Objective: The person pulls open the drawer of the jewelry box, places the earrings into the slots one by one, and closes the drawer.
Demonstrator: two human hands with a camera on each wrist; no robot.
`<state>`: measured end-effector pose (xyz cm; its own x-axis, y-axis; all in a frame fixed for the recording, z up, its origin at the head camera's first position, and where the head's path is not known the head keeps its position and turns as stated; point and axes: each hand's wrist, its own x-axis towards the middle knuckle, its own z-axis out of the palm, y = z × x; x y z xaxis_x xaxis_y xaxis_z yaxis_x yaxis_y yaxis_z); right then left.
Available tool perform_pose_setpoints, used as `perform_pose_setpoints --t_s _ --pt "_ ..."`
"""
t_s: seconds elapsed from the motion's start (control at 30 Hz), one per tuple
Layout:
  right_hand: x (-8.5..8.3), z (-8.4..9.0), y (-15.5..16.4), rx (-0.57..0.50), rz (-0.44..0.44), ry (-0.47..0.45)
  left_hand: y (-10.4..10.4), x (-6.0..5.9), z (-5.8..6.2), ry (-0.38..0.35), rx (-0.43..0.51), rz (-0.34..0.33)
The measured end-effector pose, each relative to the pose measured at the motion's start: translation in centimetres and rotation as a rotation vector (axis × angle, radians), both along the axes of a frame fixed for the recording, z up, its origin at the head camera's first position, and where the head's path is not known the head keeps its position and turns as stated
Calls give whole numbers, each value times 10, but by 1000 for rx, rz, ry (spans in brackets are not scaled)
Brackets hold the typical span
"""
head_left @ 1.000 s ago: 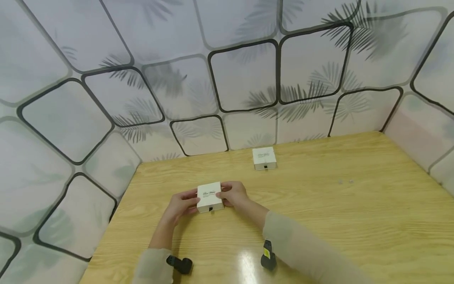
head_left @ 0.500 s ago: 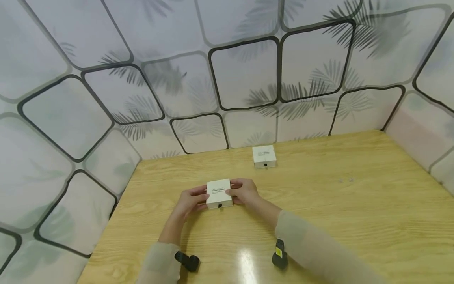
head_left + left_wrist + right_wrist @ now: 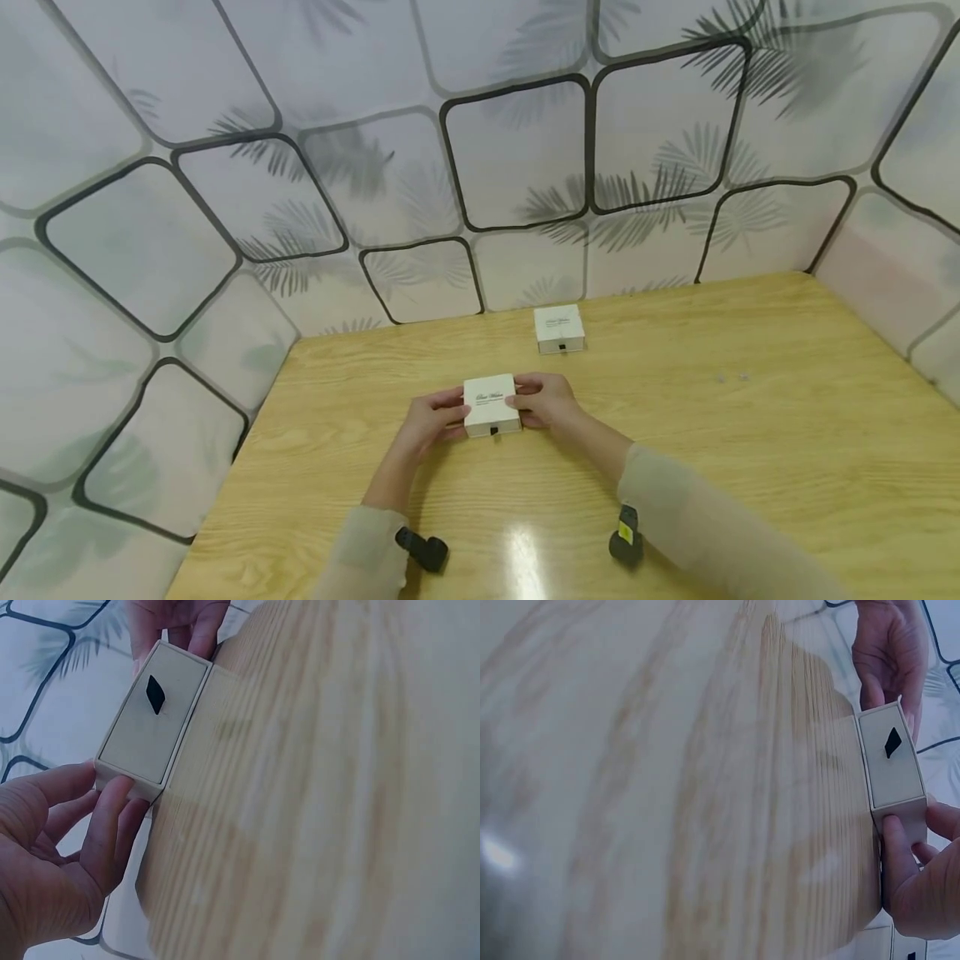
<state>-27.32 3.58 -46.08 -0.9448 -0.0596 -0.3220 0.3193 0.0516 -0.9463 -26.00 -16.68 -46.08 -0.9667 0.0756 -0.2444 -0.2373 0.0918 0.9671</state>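
Between my two hands is a small white drawer-style gift box with dark script on its lid and a black pull tab on its front. My left hand grips its left side, thumb at the top edge and fingers lower down. On the opposite side my right hand holds it, with the thumb over the lid's right edge. In the right wrist view the box front faces the camera, close to the tabletop. Whether its underside touches the wood I cannot tell.
A second white box of the same kind stands farther back, near the patterned wall. Two tiny pale bits lie on the wooden table to the right. Black wrist cameras sit on both sleeves.
Both hands have moved to the right, and slightly away from me, with the box held between them. The second box has stayed in place.
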Motion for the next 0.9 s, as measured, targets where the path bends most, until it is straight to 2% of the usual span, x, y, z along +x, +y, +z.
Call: perform_pose_setpoints --t_s 0.37,0.7,0.9 --pt "4 1 21 5 16 41 20 -3 -2 -1 26 -31" --pt "10 -1 51 9 42 51 44 -1 -3 -3 38 -89" --pt "13 2 64 17 39 32 56 1 -4 28 72 -115"
